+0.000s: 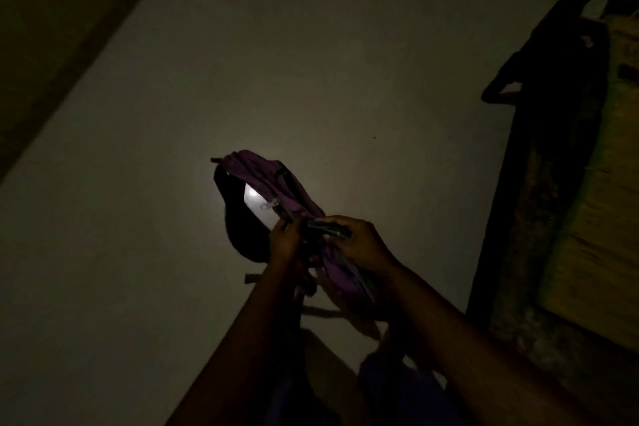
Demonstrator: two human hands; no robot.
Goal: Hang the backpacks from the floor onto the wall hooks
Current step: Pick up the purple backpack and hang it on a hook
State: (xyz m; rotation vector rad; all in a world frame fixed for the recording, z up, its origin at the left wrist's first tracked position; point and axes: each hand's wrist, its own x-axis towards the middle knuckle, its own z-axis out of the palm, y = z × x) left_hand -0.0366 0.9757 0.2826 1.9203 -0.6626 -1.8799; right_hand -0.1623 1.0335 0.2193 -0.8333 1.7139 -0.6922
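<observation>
The room is very dark. A purple backpack is held up against the pale wall in the middle of the head view, with a bright spot of light behind it. My left hand grips the bag's left side near a zipper pull. My right hand is closed on a dark strap at the bag's top edge. Loose straps hang below the hands. No hook can be made out in the dimness.
Dark clothing hangs at the right, beside a yellowish patterned cloth. A dim olive surface fills the upper left corner. More bluish fabric lies low near my arms.
</observation>
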